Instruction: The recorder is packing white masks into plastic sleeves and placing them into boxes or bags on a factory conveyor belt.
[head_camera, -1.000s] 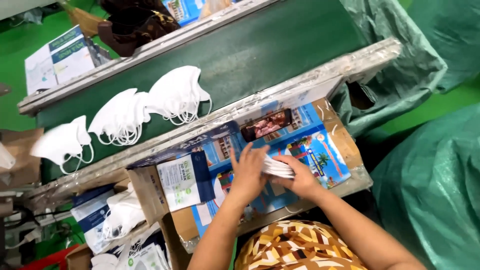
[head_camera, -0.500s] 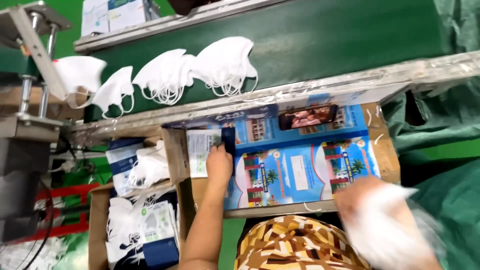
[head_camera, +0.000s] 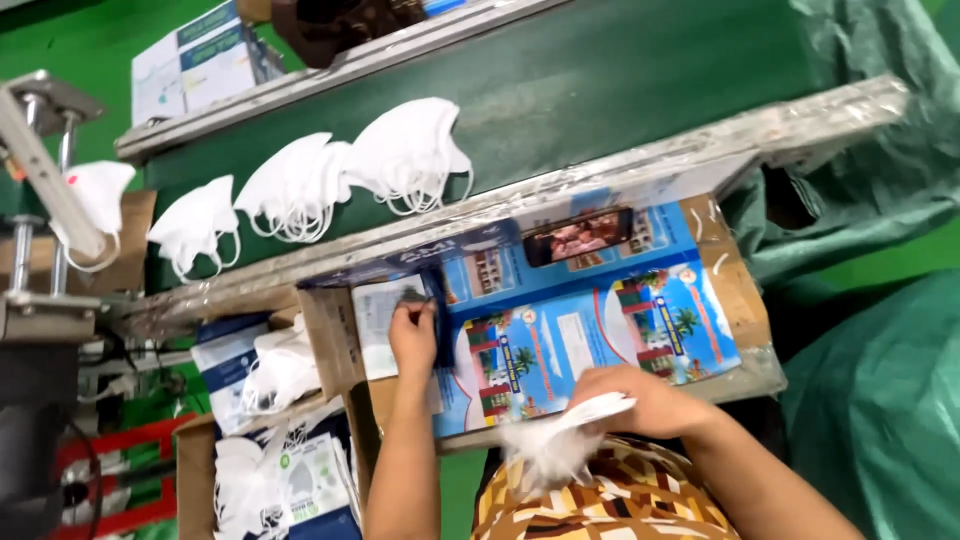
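Masks (head_camera: 560, 440), a white stack, had swung back before the worker, clutched in the right hand (head_camera: 640, 400); the left hand (head_camera: 412, 335) gripped the blue box (head_camera: 440, 315), readying packing.

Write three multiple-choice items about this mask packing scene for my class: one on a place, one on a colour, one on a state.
1. Where do the loose masks lie?
A. on the belt
B. on the floor
C. on a chair

2. What colour is the belt?
A. red
B. dark green
C. yellow

3. What is the right hand doing?
A. resting flat and empty
B. gripping a bunch of white masks
C. holding a phone

Answers: 1 A, the piles sit on the belt. 2 B, its surface is dark green. 3 B, the fingers close round the bunch, while the left hand touches the box.
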